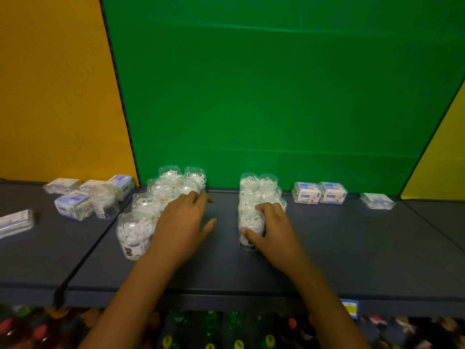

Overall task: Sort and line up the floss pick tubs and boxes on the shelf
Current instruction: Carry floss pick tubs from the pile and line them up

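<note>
Clear tubs of white floss picks stand in two groups on the dark shelf [352,248]. The left group [161,195] runs in two rows from the front tub [133,235] back to the green panel. My left hand [183,222] rests flat against the right side of this group, fingers spread, holding nothing. The right group [259,190] forms a narrower column. My right hand [271,225] wraps the front tub [249,222] of that column. Two blue-and-white floss boxes [319,193] sit side by side at the back right.
More boxes [73,204] and a clear tub [104,202] lie scattered on the shelf section to the left. A flat clear pack [377,200] lies at far right. A long pack [15,222] sits at the left edge. Bottles fill the shelf below [226,333].
</note>
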`<state>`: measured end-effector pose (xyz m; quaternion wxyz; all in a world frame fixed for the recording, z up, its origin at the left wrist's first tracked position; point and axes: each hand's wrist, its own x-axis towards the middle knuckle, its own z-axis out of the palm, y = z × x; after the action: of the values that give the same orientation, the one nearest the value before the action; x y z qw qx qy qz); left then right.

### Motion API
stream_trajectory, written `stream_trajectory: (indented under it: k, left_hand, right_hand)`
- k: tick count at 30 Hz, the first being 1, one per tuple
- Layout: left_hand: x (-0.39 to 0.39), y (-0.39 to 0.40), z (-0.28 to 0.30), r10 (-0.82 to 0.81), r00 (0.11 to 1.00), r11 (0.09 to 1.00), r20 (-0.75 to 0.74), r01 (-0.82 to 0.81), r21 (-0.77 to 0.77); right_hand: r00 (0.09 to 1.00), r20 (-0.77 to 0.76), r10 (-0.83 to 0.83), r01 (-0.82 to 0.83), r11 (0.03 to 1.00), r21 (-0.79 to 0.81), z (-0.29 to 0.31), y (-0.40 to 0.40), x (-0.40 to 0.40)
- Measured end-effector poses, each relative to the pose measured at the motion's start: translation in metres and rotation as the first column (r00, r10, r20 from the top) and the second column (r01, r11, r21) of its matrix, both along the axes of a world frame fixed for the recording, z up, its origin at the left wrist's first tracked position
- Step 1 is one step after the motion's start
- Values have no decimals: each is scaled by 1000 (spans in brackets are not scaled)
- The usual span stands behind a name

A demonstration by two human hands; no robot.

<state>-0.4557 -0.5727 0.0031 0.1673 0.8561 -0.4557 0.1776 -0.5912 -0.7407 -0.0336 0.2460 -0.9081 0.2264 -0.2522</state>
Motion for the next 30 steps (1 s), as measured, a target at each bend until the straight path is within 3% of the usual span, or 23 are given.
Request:
stream_trajectory:
  k: [12,20,30]
  left_hand:
    - [20,80,17,113,993,992,18,-112,-65]
    - [52,192,16,214,977,975,-21,-215,-58]
    - [85,328,1,313,947,948,-78,-316,-37]
  right_hand:
    - [993,-99,63,-99,901,-422,47,54,39]
    - [968,-81,238,-251,905,-343,49,162,85]
    - [938,-135,320,-347,877,-332,38,278,144]
